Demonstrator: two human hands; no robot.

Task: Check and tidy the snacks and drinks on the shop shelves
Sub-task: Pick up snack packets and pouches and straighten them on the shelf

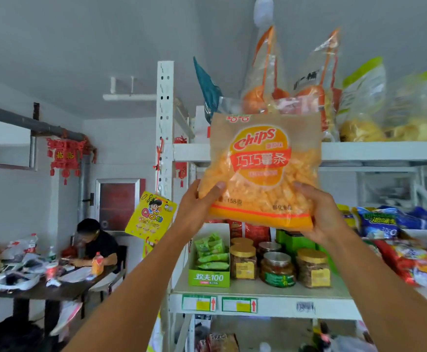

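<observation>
One chips bag (259, 171), upright with its label toward you, likely for checking. Your left grip (196, 204) and right grip (320, 214) each clamp a lower corner, in front of the top shelf (372, 151).

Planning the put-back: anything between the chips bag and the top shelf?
Yes. The left hand and right hand hold the chips bag in front of the top shelf, but tall clear snack bags and a teal bag crowd that stretch right behind it.
</observation>
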